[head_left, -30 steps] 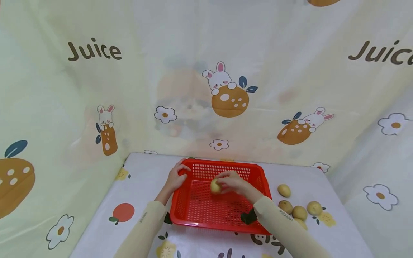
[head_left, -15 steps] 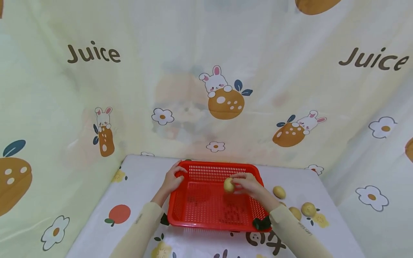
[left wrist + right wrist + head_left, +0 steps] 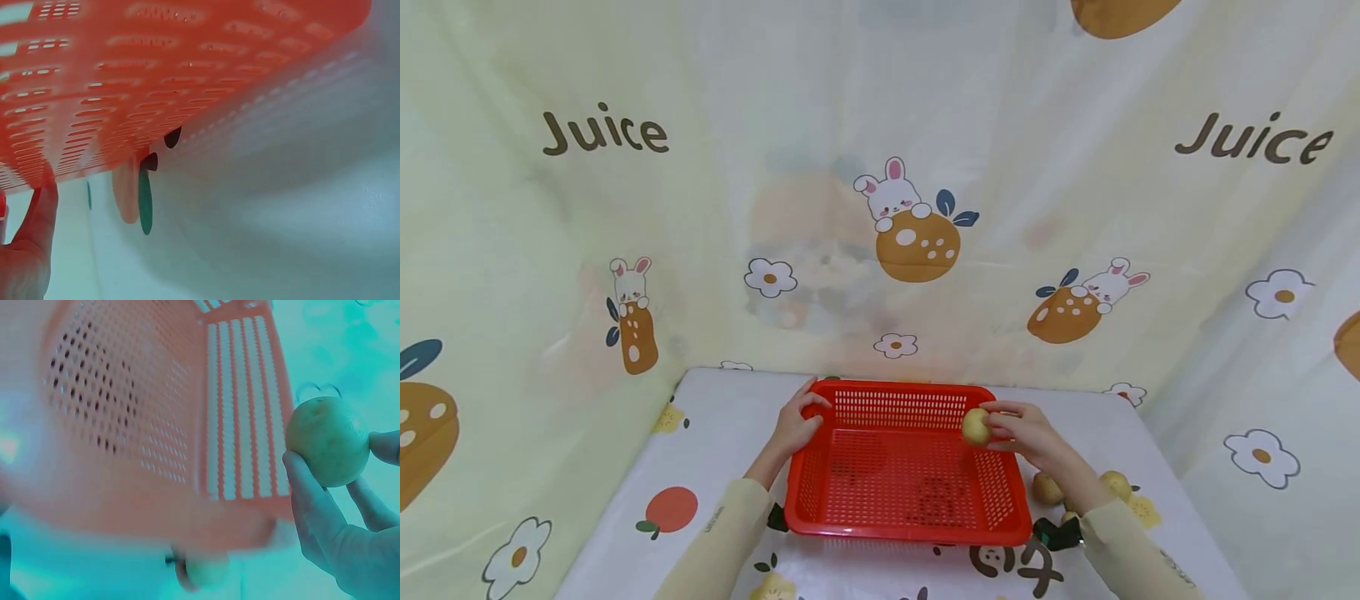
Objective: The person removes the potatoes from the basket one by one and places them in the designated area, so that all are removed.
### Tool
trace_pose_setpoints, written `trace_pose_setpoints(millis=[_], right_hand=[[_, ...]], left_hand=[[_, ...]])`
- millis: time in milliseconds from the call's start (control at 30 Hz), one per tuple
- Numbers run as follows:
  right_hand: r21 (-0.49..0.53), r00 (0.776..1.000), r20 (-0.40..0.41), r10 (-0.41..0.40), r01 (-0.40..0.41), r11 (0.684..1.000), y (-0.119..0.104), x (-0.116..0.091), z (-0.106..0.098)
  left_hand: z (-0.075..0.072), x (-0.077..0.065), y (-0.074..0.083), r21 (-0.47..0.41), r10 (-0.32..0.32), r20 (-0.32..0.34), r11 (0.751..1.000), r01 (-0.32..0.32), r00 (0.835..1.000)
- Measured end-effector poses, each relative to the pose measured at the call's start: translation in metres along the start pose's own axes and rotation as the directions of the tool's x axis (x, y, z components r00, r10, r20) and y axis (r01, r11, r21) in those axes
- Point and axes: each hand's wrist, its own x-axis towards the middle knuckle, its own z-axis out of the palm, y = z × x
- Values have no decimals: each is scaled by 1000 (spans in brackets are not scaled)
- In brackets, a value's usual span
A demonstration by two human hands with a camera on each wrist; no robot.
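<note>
A red perforated plastic basket (image 3: 901, 483) sits on the table. At its left back corner, my left hand (image 3: 793, 427) grips the rim; the left wrist view shows fingers (image 3: 39, 215) against the basket's outer wall (image 3: 150, 75). My right hand (image 3: 1030, 435) pinches a small yellow potato (image 3: 976, 427) between thumb and fingertips, above the basket's right back rim. In the right wrist view the same potato (image 3: 328, 442) is seen whole, held up beside the basket's slotted side wall (image 3: 247, 406).
More potatoes lie right of the basket, one (image 3: 1047, 489) close to its wall and another (image 3: 1116, 483) farther right; the right forearm partly hides the group. A printed cloth (image 3: 737, 575) covers the table. Behind it hangs a printed curtain (image 3: 820, 333).
My right hand has carried the potato rightward from over the basket's middle to its right back rim. The left hand keeps its grip on the rim. The head view has shifted slightly.
</note>
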Motion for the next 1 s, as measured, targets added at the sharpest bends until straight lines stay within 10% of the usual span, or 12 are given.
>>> trace_pose_setpoints(millis=[533,1000], right_hand=[[33,991,-98,87,-84,996,26,-54,-75],[121,985,-110,131,-118,986,59,-89,-93]], left_hand=[[-1,1,0,5,-11,8,1000,11,1000],[-4,1,-1,1,7,13,1000,-7,1000]])
